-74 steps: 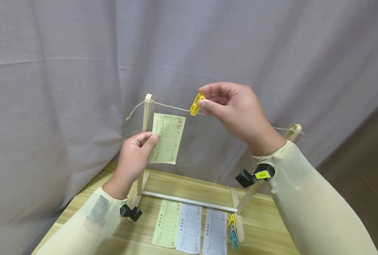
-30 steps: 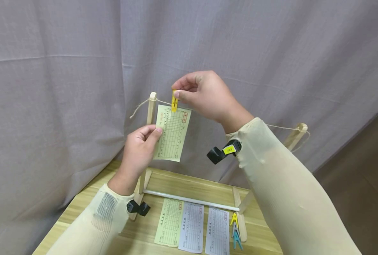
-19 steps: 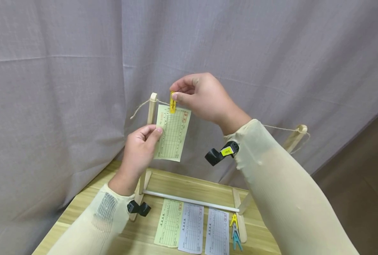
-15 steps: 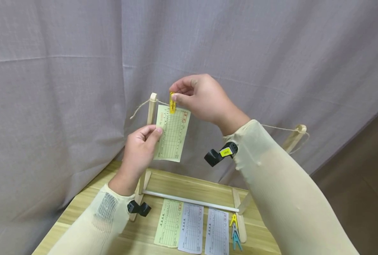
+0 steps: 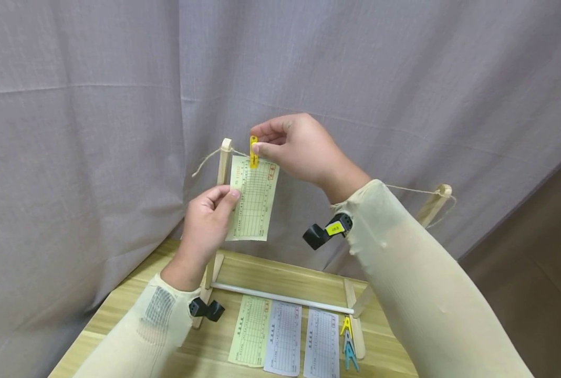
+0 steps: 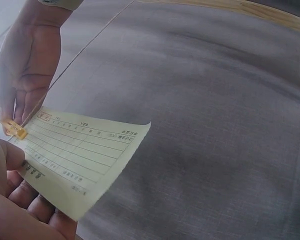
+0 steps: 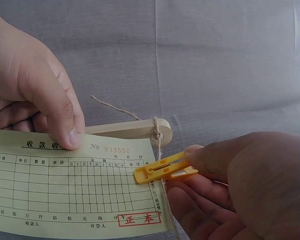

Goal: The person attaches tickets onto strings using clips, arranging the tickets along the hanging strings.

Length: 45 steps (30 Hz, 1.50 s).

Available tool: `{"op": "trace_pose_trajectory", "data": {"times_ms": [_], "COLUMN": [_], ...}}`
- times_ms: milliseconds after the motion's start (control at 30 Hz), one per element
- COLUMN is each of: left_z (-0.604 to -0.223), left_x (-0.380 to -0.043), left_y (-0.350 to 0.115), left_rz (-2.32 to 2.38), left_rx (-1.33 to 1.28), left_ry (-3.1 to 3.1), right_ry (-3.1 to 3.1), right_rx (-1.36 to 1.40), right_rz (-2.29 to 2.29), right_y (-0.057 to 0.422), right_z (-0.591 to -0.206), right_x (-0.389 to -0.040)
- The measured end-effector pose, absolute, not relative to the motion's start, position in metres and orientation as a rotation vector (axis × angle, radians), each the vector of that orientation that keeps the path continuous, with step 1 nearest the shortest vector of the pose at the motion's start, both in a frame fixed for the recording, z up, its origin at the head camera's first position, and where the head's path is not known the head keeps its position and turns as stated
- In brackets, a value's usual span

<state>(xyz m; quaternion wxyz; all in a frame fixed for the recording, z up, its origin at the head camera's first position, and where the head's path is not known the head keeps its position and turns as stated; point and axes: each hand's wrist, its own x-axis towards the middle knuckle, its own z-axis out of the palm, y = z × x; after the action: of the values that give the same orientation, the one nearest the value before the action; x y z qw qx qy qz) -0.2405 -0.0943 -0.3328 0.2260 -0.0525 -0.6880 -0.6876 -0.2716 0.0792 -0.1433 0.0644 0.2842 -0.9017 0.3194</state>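
My left hand [image 5: 207,220] pinches the left edge of a pale yellow-green receipt slip [image 5: 252,210] between thumb and fingers, holding it up below the string [image 5: 403,188]. At the slip's top edge, my right hand [image 5: 304,149] pinches a yellow clothespin [image 5: 254,152] by its upper end. In the right wrist view the clothespin [image 7: 162,169] lies over the slip's printed edge, where the string passes behind. The left wrist view shows the clothespin [image 6: 14,129] at the string and the slip [image 6: 80,160] reaching out from my left fingers.
A wooden frame with a left post [image 5: 224,163] and right post [image 5: 434,205] carries the string. Below, a white rod [image 5: 280,298] joins its feet. On the table [image 5: 167,346] lie a yellow-green slip [image 5: 249,331], two bluish slips [image 5: 282,338] and several clothespins [image 5: 348,341]. A grey curtain [image 5: 356,68] hangs behind.
My right hand has brought the yellow clothespin leftward along the string onto the slip's top edge. My left hand has raised the slip slightly. Over the last half second both have hardly moved.
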Motion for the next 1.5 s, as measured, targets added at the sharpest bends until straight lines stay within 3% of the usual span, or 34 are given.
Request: {"op": "trace_pose_trajectory", "data": {"times_ms": [833, 1500], "left_z": [-0.339, -0.364], "left_x": [-0.246, -0.239], "left_y": [-0.094, -0.091], "left_rz": [-1.911, -2.044], "left_rx": [-0.161, -0.241], "left_ry": [-1.885, -1.871], "right_ry": [-2.621, -2.235], "right_rx": [0.853, 0.993], "right_rz": [1.024, 0.869], "right_y": [0.099, 0.16], "right_z": [-0.152, -0.214], "right_x": [-0.265, -0.204]}}
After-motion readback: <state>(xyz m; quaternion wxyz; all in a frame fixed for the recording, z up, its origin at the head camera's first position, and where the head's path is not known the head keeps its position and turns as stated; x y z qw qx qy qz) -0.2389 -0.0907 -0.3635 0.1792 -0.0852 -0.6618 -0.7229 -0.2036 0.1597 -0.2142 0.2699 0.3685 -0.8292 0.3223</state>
